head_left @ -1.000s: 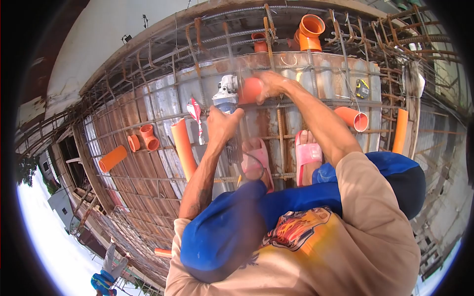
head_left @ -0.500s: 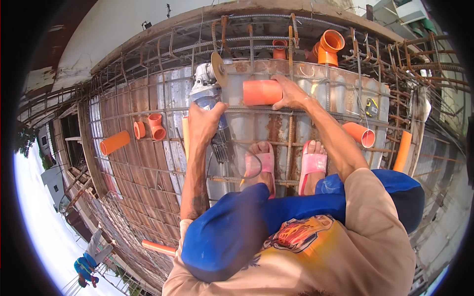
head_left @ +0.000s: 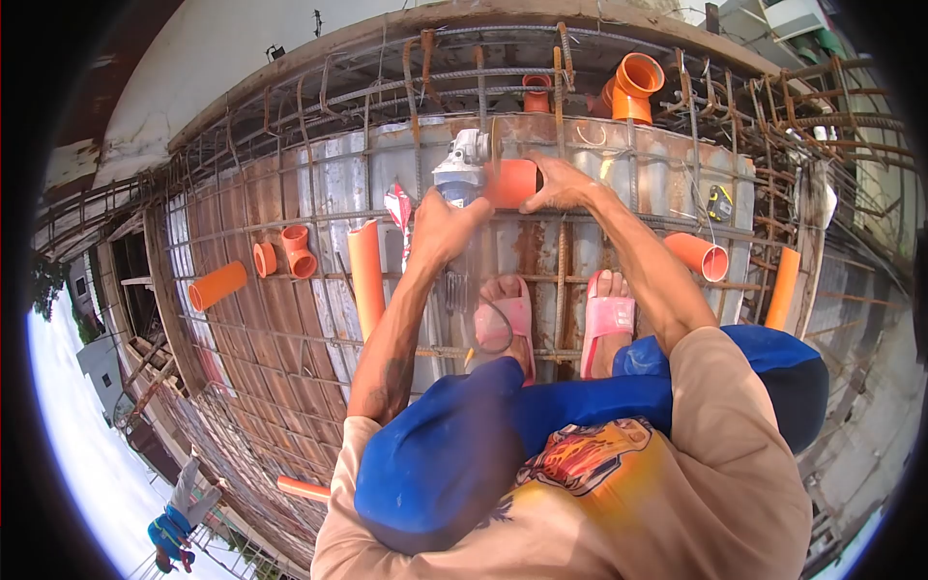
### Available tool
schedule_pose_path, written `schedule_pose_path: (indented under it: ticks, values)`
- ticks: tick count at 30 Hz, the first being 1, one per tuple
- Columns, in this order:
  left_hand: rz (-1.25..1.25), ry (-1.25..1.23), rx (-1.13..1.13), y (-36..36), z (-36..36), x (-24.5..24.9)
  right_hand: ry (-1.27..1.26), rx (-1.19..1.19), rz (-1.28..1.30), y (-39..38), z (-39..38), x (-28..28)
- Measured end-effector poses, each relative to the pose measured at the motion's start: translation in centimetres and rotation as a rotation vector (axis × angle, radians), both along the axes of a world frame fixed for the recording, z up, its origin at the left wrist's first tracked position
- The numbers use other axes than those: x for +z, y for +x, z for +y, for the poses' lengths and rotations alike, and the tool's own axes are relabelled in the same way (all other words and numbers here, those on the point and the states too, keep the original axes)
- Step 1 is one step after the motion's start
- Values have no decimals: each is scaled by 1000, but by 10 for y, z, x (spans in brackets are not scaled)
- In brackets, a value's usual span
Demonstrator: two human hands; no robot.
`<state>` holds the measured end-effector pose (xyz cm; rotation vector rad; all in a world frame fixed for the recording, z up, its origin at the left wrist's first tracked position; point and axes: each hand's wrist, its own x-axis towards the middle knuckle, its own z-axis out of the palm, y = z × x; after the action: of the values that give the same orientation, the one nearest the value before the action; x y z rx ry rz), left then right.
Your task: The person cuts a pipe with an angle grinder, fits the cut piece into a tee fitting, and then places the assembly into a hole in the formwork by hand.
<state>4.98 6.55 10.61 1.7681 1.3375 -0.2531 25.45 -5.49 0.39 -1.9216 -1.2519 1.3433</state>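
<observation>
My left hand (head_left: 447,230) is wrapped round the body of an angle grinder (head_left: 458,174), which points away from me. Its cutting disc (head_left: 496,145) stands edge-on at the left end of a short orange pipe (head_left: 515,184); whether it touches cannot be told. My right hand (head_left: 565,187) grips the pipe's right end, thumb on the near side and fingers over the far side. The grinder's lower handle is partly hidden behind my left wrist and blurred. Both hands are above corrugated metal sheets (head_left: 609,169) crossed by rebar.
Orange pipe fittings (head_left: 633,92) lie at the far rebar cage. More orange pipes (head_left: 366,275) lie left and right, with a tape measure (head_left: 719,203) at right. A red-and-white wrapper (head_left: 399,217) is by my left hand. My sandaled feet (head_left: 611,314) stand on the sheets. Another person (head_left: 172,527) is far left.
The grinder has moved right, bringing its disc to the pipe's left end. An orange pipe and the wrapper on the left are now uncovered. My right hand still grips the short pipe.
</observation>
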Motion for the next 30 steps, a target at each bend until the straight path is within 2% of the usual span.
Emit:
schedule_pose_path:
  ticks: [15,18,30]
  values:
    - [94,-40,-3,6,9,-12,-32,-4,6,3,1,-6]
    - [120,-34,-11,7,10,-11,43,-36,-24,1,0,-9]
    - [124,-44,-24,7,5,-13,-84,76,-5,15,12,-10]
